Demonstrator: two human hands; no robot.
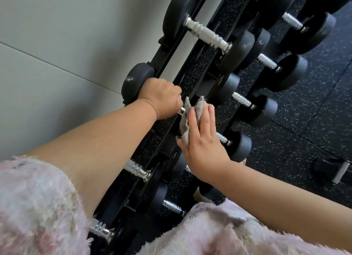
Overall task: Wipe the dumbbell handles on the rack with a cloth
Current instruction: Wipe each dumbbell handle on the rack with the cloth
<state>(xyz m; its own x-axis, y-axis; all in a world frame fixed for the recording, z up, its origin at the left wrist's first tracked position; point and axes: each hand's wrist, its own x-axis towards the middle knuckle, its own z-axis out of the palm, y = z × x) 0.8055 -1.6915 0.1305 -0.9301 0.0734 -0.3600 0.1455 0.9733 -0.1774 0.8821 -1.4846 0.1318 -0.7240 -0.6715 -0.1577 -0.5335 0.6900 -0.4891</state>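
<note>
- Upper left of the frame: a pale wall [57, 45] sits close behind the rack [192, 60], so there looks to be little room to reach behind the rear dumbbell heads.
- Centre left: the left hand [161, 98] has its fingers curled tight round the handle of an upper-row dumbbell [137, 81], and only the handle's chrome end [181, 110] shows. As I judge it, the metal under that palm could go unwiped unless the grip shifts.
- Centre: the grey cloth [188, 119] is bunched just right of that chrome end. Whether it touches the end is hard to tell.
- The right hand [203, 142] lies over the cloth with straight fingers, pressing rather than wrapping. The thumb is not clearly seen. Held this loosely, the cloth could slide out and drop between the rails.
- If the gripped dumbbell rolls in its cradle, fingers could be caught against a black rail.
- Right of centre: the lower-row handles [242, 100] stand near the right hand, so a wide stroke may knock the knuckles on them.
- Far right: the speckled floor [314, 106] gives open room for drawing an arm back.
</note>
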